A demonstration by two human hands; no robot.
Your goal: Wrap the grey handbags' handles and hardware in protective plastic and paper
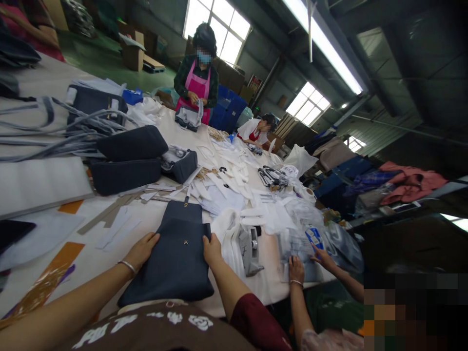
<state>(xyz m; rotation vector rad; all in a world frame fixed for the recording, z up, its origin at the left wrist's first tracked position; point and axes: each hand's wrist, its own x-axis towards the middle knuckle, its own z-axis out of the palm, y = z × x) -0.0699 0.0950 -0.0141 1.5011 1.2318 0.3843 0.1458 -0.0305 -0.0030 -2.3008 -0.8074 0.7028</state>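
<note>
As the left hand (142, 250) grasps one edge, the dark bag (175, 258) lies between both grips; the right hand (212, 249) grasps the opposite edge, likely to keep it steady; beside that grip sits a grey tool (250, 253).

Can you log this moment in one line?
left hand: holds dark bag by left edge; right hand: holds right edge; dark bag: on table
</note>
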